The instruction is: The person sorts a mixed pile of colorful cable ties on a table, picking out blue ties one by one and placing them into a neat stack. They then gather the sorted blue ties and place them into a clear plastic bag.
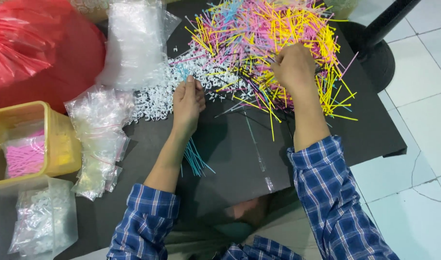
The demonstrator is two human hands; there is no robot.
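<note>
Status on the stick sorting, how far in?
Done: a small blue bundle lies set aside; pink sticks sit in the yellow tub. In hand: left hand grips blue sticks, right hand picks in the mixed pile. Left: most of that pile.

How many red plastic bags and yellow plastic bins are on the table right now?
2 in all: 1 red plastic bag at the table's far left corner, and 1 yellow plastic bin just below it at the left edge, holding pink sticks. Others may lie outside the frame.
</note>
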